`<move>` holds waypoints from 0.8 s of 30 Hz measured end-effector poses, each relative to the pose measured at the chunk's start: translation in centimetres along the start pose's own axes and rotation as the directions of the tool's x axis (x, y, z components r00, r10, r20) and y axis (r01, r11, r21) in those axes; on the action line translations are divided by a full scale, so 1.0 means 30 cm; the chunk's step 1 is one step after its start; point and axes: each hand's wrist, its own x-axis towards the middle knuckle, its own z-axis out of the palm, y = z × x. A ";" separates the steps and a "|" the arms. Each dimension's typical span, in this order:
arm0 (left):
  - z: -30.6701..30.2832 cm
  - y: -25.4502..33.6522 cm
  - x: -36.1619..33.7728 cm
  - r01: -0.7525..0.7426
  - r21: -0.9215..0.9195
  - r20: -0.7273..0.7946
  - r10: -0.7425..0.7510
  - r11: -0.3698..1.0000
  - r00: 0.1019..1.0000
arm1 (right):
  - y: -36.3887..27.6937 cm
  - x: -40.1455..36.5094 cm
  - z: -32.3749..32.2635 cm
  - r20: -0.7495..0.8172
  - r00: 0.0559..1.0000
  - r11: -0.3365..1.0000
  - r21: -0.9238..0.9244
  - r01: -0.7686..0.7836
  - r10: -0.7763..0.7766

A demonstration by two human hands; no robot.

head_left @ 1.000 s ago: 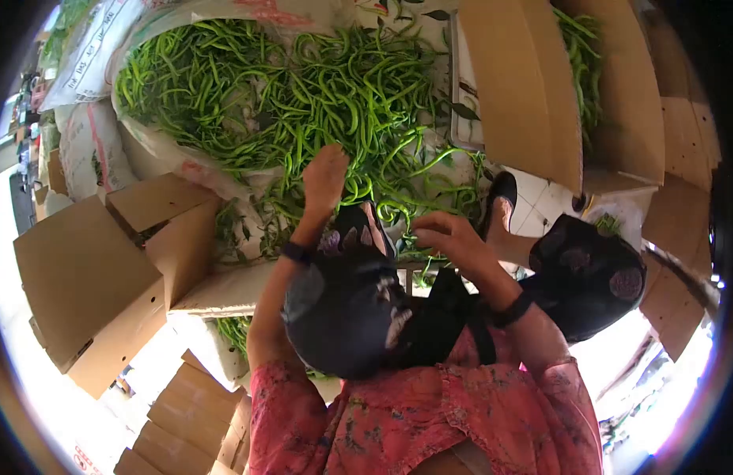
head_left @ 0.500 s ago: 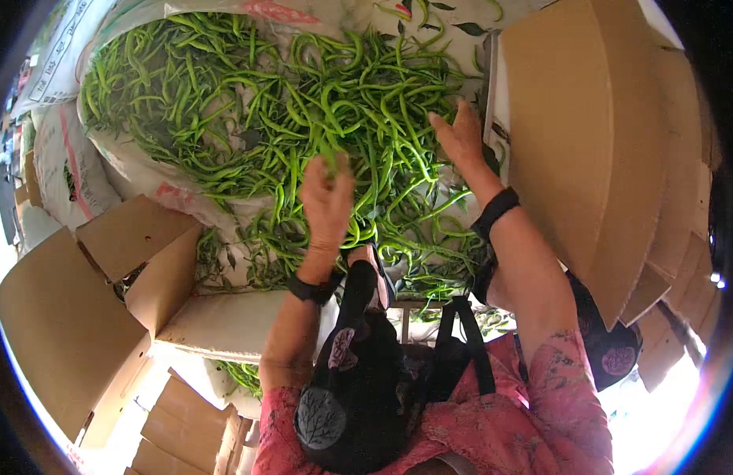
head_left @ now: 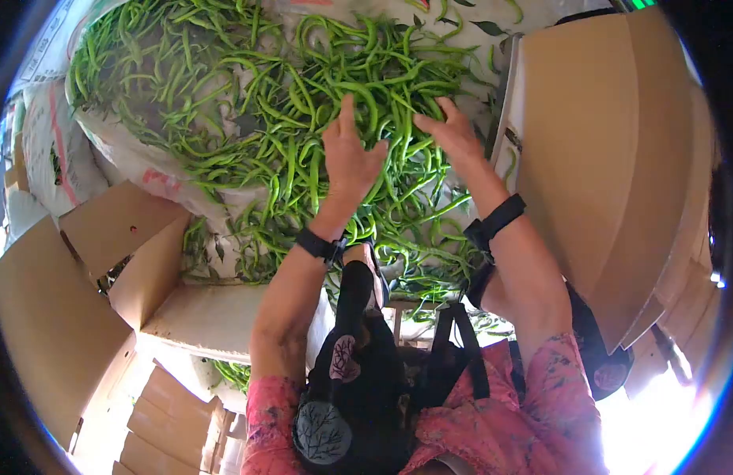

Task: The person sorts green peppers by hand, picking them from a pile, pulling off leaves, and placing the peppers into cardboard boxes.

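A wide heap of long green chili peppers [head_left: 291, 142] lies spread over a pale plastic sheet [head_left: 196, 186], with some dark leaves mixed in. Over the middle of the heap is my left hand [head_left: 352, 162], thumb and fingers spread, with nothing visible in it. To its right, at the heap's right side, my right hand [head_left: 455, 141] reaches in with thumb and fingers apart. Its fingertips are at the peppers, and no pepper shows in its grasp. The peppers directly under both palms are hidden.
A large cardboard box [head_left: 572, 150] stands close on the right. At the lower left is another box with raised flaps [head_left: 62, 324]. White sacks [head_left: 62, 150] stand at the far left. Loose leaves [head_left: 489, 28] lie at the top right.
My left hand has moved up and right, and its curled fingers have spread apart. My right hand has shifted slightly downward, its fingers still apart. The view has shifted a little.
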 end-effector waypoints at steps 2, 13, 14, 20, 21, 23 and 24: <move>0.015 0.011 0.008 0.022 0.079 0.008 -0.022 0.997 1.000 | 0.004 -0.029 0.037 0.045 0.998 0.987 -0.150 0.060 -0.054; -0.252 0.268 -0.107 -0.018 -0.027 0.076 0.020 0.999 0.997 | -0.299 -0.349 -0.001 0.229 0.973 0.996 0.085 -0.039 0.018; -0.285 0.284 -0.123 -0.011 -0.023 0.083 0.013 1.000 0.996 | -0.321 -0.382 -0.011 0.207 0.976 0.991 0.124 0.038 -0.064; -0.351 0.026 -0.184 0.287 -0.324 0.037 -0.291 0.901 0.956 | -0.031 -0.278 0.032 0.195 0.975 0.988 0.084 -0.128 0.109; -0.323 -0.098 -0.213 0.189 -0.417 -0.113 -0.257 0.889 0.960 | 0.043 -0.269 0.027 0.125 0.989 0.994 0.071 -0.088 0.079; -0.301 -0.305 -0.227 0.310 -0.388 -0.076 -0.366 0.868 0.928 | 0.082 -0.265 0.026 0.060 0.996 0.995 0.068 -0.069 0.065; -0.289 -0.351 -0.209 0.414 -0.358 -0.050 -0.460 0.837 0.887 | 0.077 -0.270 0.038 -0.027 0.987 0.967 0.205 -0.150 0.159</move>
